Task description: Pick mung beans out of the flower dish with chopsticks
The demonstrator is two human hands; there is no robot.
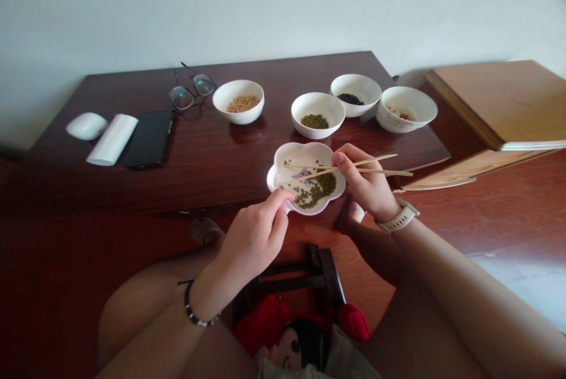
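A white flower-shaped dish (283, 158) with a purple edge sits at the table's front edge. Green mung beans (326, 184) lie in it, mostly gathered at its right and lower side, over a printed picture. My left hand (260, 231) grips the dish's near left rim, thumb and fingers closed on it. In my right hand (367, 184) is a pair of wooden chopsticks (309, 172), crossing over the dish with their tips apart above its left part. No bean shows between the tips. Just behind the dish stands a white bowl (305, 126) holding more mung beans.
Farther back are a bowl of yellowish beans (239, 115), a bowl of black beans (356, 109) and a bowl of pale and reddish pieces (404, 125). Glasses (182, 99), a black phone (149, 138), a white cylinder (112, 140) and a rounded white object (86, 126) lie left. A wooden cabinet (499, 102) stands right.
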